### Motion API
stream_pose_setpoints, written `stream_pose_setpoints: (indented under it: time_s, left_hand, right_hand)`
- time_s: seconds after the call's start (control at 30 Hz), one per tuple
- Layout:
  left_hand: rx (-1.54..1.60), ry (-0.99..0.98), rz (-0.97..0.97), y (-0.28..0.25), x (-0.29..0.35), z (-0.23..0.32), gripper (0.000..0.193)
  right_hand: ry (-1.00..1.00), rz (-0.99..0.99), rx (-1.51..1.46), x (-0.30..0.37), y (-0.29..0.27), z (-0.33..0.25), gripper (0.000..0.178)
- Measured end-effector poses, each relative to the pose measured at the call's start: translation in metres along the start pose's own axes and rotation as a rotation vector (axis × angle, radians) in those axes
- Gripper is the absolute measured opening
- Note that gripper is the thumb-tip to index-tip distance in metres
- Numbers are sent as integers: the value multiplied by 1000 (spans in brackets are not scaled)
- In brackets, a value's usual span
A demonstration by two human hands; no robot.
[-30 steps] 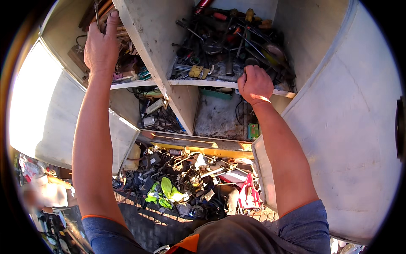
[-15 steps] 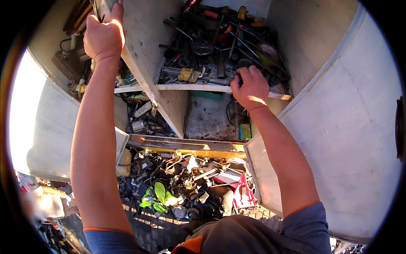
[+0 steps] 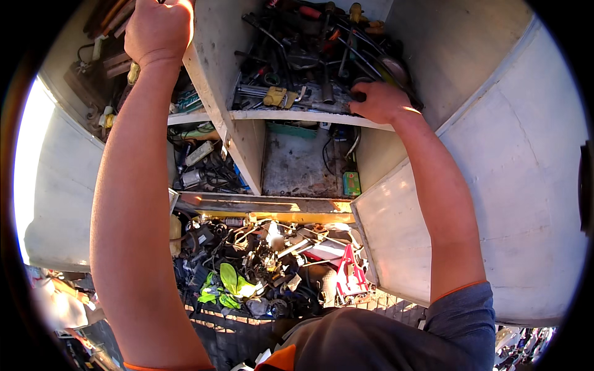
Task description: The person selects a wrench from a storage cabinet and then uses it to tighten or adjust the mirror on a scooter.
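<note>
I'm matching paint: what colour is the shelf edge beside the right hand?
The shelf edge is off-white, clearest in the head view.

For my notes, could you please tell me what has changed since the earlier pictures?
The left hand moved up and right, in front of the divider; the right hand shifted rightward, farther over the shelf edge. Any grasp or release is unclear. The yellow holder and green box stayed put.

The right-hand grip (image 3: 380, 102) curled over the front edge of the upper shelf (image 3: 297, 115), toward its right corner, beside piled hand tools (image 3: 303, 60); the left-hand grip (image 3: 159, 31) was near the divider (image 3: 218, 46).
</note>
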State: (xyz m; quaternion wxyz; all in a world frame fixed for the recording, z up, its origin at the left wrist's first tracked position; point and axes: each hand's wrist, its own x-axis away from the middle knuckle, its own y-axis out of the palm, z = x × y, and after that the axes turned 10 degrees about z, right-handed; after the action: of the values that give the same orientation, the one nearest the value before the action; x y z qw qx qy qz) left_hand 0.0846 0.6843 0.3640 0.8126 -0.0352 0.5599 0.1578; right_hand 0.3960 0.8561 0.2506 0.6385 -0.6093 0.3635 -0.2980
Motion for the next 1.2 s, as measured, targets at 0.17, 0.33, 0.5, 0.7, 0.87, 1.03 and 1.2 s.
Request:
stream_pose_setpoints:
  time_s: [0.17,0.33,0.5,0.7,0.87,1.03,1.2]
  left_hand:
    - [-17,-3,-20,3,2,-4,48]
    - [56,-11,-15,3,2,-4,48]
    - [43,-25,-27,1,0,-5,50]
    - [113,-35,0,10,3,1,50]
    - [122,-35,-7,5,1,5,45]
    - [203,-16,7,1,3,-3,44]
    - [-117,-103,-173,16,-9,-29,74]
  right_hand:
    - [51,81,128,-8,12,-15,50]
    - [89,13,444,-43,17,-50,38]
    - [72,-1,344,-57,18,-62,33]
    - [-106,9,141,-109,19,-10,41]
    - [-213,-6,233,-62,-5,18,42]
    - [201,247,-1177,75,23,-4,24]
    - [267,215,-1804,172,60,-28,21]
